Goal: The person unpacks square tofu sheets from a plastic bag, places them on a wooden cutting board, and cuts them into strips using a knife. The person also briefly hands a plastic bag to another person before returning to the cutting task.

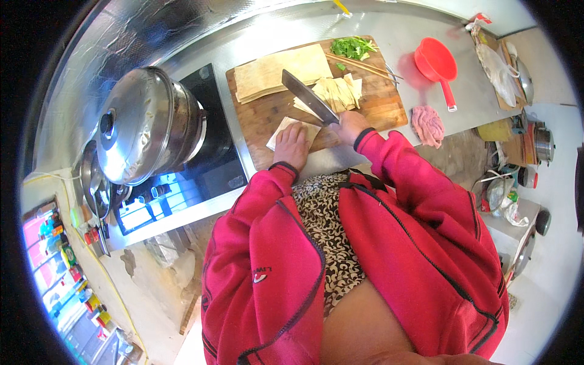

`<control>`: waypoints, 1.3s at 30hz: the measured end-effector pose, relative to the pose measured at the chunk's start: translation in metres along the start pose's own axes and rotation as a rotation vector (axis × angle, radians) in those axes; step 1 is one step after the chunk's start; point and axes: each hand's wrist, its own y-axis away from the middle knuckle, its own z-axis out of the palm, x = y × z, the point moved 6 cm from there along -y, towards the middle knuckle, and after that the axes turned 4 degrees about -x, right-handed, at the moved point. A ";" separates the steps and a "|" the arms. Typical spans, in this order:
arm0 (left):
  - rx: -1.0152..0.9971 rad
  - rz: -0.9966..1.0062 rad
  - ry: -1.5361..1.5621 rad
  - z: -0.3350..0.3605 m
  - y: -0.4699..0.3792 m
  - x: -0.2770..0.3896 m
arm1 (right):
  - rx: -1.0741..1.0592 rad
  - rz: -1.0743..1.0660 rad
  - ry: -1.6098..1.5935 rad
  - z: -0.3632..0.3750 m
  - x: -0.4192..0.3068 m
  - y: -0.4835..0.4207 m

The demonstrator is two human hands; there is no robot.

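My right hand (351,127) grips the handle of a broad kitchen cleaver (310,98), whose blade points up and left over the wooden cutting board (260,121). Under my left hand (292,145) a folded piece of pale tofu sheet (282,128) is pressed to the board near its front edge. Cut strips of the same sheet (340,93) lie in a heap just beyond the cleaver. A stack of large flat sheets (283,70) rests along the back of the board. Chopped green herbs (351,47) and a pair of wooden chopsticks (362,67) sit at the back right.
Left of the board, a large lidded steel pot (141,123) stands on a black glass cooktop (219,169). To the right are a red plastic ladle (435,61) and a crumpled pink cloth (427,126) on the metal counter (465,93). Plastic bags (499,73) lie farther right.
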 end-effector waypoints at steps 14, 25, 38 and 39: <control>0.093 0.031 0.132 -0.002 0.006 -0.004 | -0.328 0.015 0.035 -0.003 0.001 0.058; 0.035 -0.022 0.152 0.003 0.004 -0.007 | -0.426 0.110 0.065 0.014 -0.012 0.053; 0.006 -0.011 0.126 0.003 0.003 -0.006 | -0.261 0.015 0.099 0.045 -0.026 -0.001; -0.006 -0.013 0.156 0.002 0.003 -0.008 | -0.233 0.027 0.090 0.034 -0.024 -0.002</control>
